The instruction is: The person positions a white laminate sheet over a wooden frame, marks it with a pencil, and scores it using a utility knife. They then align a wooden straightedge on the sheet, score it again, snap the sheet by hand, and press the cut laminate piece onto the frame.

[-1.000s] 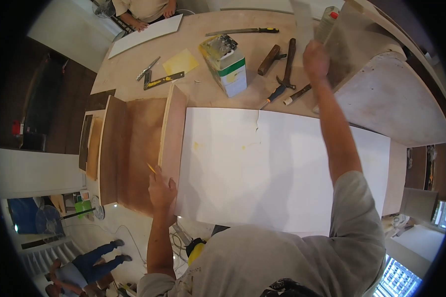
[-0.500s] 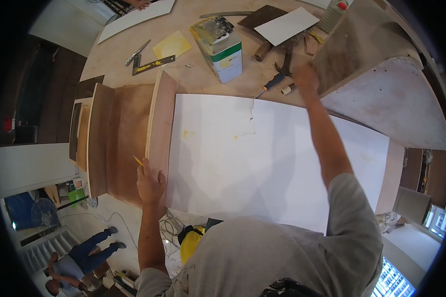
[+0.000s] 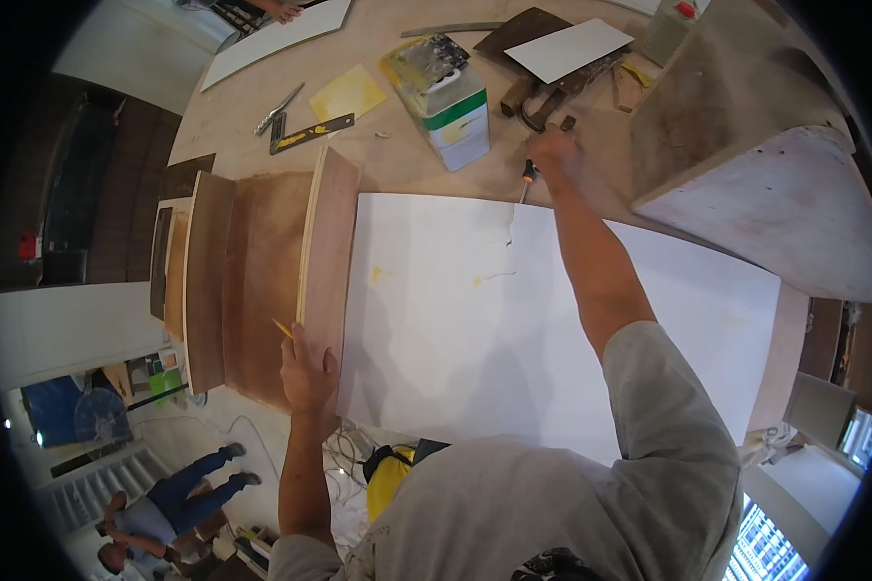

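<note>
My left hand [image 3: 307, 369] rests on the near end of a plywood board [image 3: 326, 250] at the left edge of a large white laminate sheet [image 3: 475, 320], with a yellow pencil [image 3: 282, 328] between its fingers. My right hand [image 3: 552, 150] reaches across the sheet to its far edge and closes on a screwdriver [image 3: 526, 178] with a black and orange handle. The white sheet has a torn notch at its far edge beside that hand.
A green and white tin can [image 3: 446, 100], a hammer [image 3: 538, 102], a small white panel [image 3: 569, 49], a metal square [image 3: 310, 133] and a yellow sheet [image 3: 348, 94] lie on the bench. A curved plywood piece [image 3: 746, 145] stands right. Another person's hand [image 3: 283, 10] shows far back. A person [image 3: 165, 513] is on the floor below.
My right hand came down from the curved plywood piece and back toward me onto the screwdriver. A small white panel now lies over the tools. My left hand stayed on the board.
</note>
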`<state>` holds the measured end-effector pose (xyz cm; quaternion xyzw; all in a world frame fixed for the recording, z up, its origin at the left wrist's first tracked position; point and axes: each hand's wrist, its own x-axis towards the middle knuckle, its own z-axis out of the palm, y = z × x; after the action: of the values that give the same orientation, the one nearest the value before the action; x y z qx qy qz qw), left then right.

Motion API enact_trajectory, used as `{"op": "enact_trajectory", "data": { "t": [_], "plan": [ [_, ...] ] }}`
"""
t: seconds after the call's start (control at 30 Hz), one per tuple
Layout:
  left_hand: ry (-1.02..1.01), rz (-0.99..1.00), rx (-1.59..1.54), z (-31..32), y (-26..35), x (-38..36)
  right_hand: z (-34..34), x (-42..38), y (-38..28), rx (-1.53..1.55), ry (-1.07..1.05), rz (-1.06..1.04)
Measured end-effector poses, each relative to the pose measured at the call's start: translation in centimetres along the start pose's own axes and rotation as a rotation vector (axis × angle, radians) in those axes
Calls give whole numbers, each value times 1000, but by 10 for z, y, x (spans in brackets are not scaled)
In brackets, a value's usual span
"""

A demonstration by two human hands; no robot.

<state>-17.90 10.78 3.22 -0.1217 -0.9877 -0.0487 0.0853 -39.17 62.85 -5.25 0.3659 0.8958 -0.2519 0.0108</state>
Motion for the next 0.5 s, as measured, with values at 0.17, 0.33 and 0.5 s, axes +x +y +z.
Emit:
{"op": "enact_trajectory", "data": {
  "t": [0.17, 0.33, 0.5],
  "plan": [
    [-36, -28, 5, 1, 1, 0, 64, 30, -52, 129, 70, 49],
    [-53, -76, -2, -10, 12, 5, 100, 36, -47, 237, 221, -199],
    [-57, -75, 1, -12, 12, 4, 52, -56, -27, -47, -88, -137]
  ]
}}
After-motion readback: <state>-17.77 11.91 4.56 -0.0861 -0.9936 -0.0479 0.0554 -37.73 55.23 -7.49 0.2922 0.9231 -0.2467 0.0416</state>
